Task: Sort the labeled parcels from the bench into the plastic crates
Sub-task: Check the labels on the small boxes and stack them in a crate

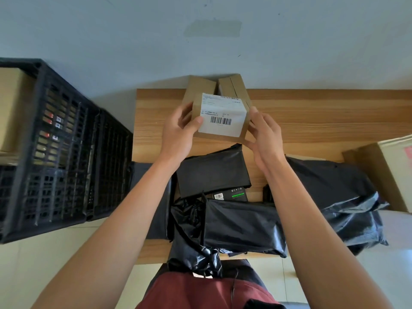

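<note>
A small brown cardboard box with a white barcode label is held up above the wooden bench. My left hand grips its left side with the thumb on the label. My right hand grips its right side. Two more brown boxes stand behind it at the bench's far edge. Several black plastic-wrapped parcels lie on the near part of the bench. Black plastic crates stand on the floor to the left.
A large cardboard box sits in the far left crate. Another cardboard box stands at the bench's right end, beside a big black bag. A pale wall lies beyond the bench.
</note>
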Motion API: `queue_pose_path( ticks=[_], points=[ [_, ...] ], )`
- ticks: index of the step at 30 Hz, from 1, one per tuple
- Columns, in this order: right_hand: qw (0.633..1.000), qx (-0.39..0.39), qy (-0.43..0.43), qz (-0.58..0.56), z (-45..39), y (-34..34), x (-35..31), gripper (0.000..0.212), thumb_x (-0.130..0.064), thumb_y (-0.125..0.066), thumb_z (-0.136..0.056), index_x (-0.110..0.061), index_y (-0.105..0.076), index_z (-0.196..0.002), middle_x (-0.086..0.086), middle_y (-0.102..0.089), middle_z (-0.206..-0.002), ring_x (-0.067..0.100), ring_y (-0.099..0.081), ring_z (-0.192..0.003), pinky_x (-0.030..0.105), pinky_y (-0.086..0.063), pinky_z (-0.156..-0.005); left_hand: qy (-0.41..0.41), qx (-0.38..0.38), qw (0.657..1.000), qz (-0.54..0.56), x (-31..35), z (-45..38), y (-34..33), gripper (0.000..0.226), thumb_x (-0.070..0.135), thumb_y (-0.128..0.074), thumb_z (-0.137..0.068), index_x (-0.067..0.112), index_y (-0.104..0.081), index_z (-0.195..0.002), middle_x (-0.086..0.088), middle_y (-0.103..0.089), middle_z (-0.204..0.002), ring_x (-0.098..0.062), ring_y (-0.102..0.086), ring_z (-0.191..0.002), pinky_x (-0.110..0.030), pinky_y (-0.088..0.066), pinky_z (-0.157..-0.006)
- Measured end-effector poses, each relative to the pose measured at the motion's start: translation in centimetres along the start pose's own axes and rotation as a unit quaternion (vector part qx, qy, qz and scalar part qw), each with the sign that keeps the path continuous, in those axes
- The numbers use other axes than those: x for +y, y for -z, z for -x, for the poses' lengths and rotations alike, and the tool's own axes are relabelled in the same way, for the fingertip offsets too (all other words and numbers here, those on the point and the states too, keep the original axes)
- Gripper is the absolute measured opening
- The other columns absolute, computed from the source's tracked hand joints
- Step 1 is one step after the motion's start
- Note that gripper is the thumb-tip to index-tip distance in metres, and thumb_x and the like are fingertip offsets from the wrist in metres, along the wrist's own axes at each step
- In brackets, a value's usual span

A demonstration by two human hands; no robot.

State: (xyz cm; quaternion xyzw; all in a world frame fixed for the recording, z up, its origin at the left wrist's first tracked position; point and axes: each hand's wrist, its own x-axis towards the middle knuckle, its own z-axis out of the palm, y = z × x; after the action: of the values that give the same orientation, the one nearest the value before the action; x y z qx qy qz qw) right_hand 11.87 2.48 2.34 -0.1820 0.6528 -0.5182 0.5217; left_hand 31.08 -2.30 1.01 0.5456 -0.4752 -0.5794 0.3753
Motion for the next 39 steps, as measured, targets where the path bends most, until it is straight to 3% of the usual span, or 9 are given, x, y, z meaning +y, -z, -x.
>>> queue_pose_path(
  ticks=[3, 6, 9, 12, 19, 23, 29, 35, 39],
  points=[
    [1.000, 0.029, -0.005, -0.006, 0.5, -0.2, 0.0, 0.025, -0.035, -0.066, -0.101, -0.012, -0.066, -0.112, 0.006, -0.074, -0.118, 0.022, -0.070, -0.114, 0.054, -0.064, -0.086, -0.011, -0.013, 1.000, -0.004, -0.4, 0.8, 0.5, 0.045, 0.005, -0.070, -0.096, 0.027, -0.058, -0.133, 0.006, -0.065, -0.138, -0.005, -0.059, -0.131, -0.037, -0.049, -0.113],
    [0.999, 0.052, 0.005, -0.006, 0.9, -0.4, 0.2, 0.029, -0.022, -0.070, -0.098, -0.014, -0.065, -0.126, 0.003, -0.073, -0.120, 0.022, -0.070, -0.114, 0.059, -0.060, -0.091, -0.015, -0.012, 1.000, 0.000, -0.4, 1.5, 0.8, 0.043, 0.005, -0.070, -0.093, 0.025, -0.061, -0.130, 0.007, -0.068, -0.134, -0.006, -0.060, -0.130, -0.042, -0.049, -0.113],
    [0.997, 0.058, 0.039, -0.014, 1.2, -0.5, 0.3, 0.041, -0.013, -0.069, -0.094, -0.014, -0.063, -0.134, -0.001, -0.074, -0.123, 0.021, -0.069, -0.117, 0.058, -0.055, -0.102, 0.009, -0.023, 0.999, 0.039, 0.4, 2.0, 0.8, 0.032, 0.009, -0.060, -0.103, 0.018, -0.060, -0.134, 0.010, -0.072, -0.124, -0.005, -0.068, -0.117, -0.039, -0.060, -0.096],
    [0.996, 0.035, 0.077, 0.003, 1.7, -0.6, 0.3, 0.047, -0.009, -0.065, -0.091, -0.013, -0.060, -0.138, 0.000, -0.073, -0.127, 0.020, -0.068, -0.122, 0.050, -0.054, -0.106, 0.026, -0.017, 0.999, 0.039, 0.9, 2.1, 0.8, 0.035, 0.020, -0.060, -0.104, 0.015, -0.058, -0.139, 0.004, -0.070, -0.130, -0.005, -0.069, -0.115, -0.035, -0.063, -0.087],
    [0.986, 0.017, 0.144, 0.085, 2.6, -1.1, 1.0, 0.049, 0.003, -0.057, -0.098, -0.011, -0.057, -0.145, -0.007, -0.071, -0.131, 0.007, -0.065, -0.124, 0.028, -0.054, -0.104, -0.006, 0.035, 0.999, 0.021, 0.6, 2.4, 0.9, 0.042, 0.007, -0.068, -0.097, 0.012, -0.061, -0.138, 0.008, -0.070, -0.130, -0.006, -0.065, -0.121, -0.039, -0.054, -0.107],
    [0.977, 0.008, 0.174, 0.120, 3.2, -1.9, 1.5, 0.049, -0.001, -0.054, -0.103, -0.011, -0.053, -0.151, -0.007, -0.067, -0.139, 0.004, -0.061, -0.130, 0.028, -0.051, -0.109, -0.038, 0.073, 0.995, -0.056, 0.8, 2.9, 1.0, 0.042, 0.017, -0.066, -0.098, 0.021, -0.062, -0.139, 0.015, -0.069, -0.128, 0.002, -0.063, -0.116, -0.029, -0.053, -0.103],
    [0.965, 0.027, 0.203, 0.165, 4.3, -3.6, 2.5, 0.049, -0.016, -0.050, -0.108, -0.017, -0.045, -0.157, -0.009, -0.058, -0.151, 0.002, -0.053, -0.138, 0.036, -0.048, -0.115, -0.070, 0.117, 0.988, -0.067, 1.3, 4.5, 1.8, 0.045, 0.015, -0.070, -0.097, 0.016, -0.059, -0.140, 0.011, -0.068, -0.127, 0.002, -0.064, -0.109, -0.011, -0.050, -0.086],
    [0.956, 0.027, 0.224, 0.186, 6.9, -5.5, 2.9, 0.054, -0.015, -0.055, -0.108, -0.017, -0.040, -0.159, -0.029, -0.056, -0.135, -0.024, -0.052, -0.118, 0.011, -0.046, -0.103, -0.097, 0.142, 0.981, -0.088, 1.5, 6.2, 3.6, 0.042, 0.013, -0.066, -0.100, 0.013, -0.059, -0.141, 0.013, -0.065, -0.129, 0.000, -0.061, -0.116, -0.002, -0.045, -0.083],
    [0.950, 0.017, 0.230, 0.212, 8.6, -6.5, 3.1, 0.062, -0.021, -0.062, -0.104, -0.023, -0.038, -0.161, -0.024, -0.058, -0.141, -0.012, -0.054, -0.126, 0.027, -0.049, -0.110, -0.115, 0.146, 0.979, -0.088, 1.4, 7.6, 5.2, 0.040, 0.012, -0.065, -0.101, 0.015, -0.059, -0.141, 0.007, -0.065, -0.134, -0.005, -0.061, -0.120, -0.003, -0.046, -0.084]
  ],
)
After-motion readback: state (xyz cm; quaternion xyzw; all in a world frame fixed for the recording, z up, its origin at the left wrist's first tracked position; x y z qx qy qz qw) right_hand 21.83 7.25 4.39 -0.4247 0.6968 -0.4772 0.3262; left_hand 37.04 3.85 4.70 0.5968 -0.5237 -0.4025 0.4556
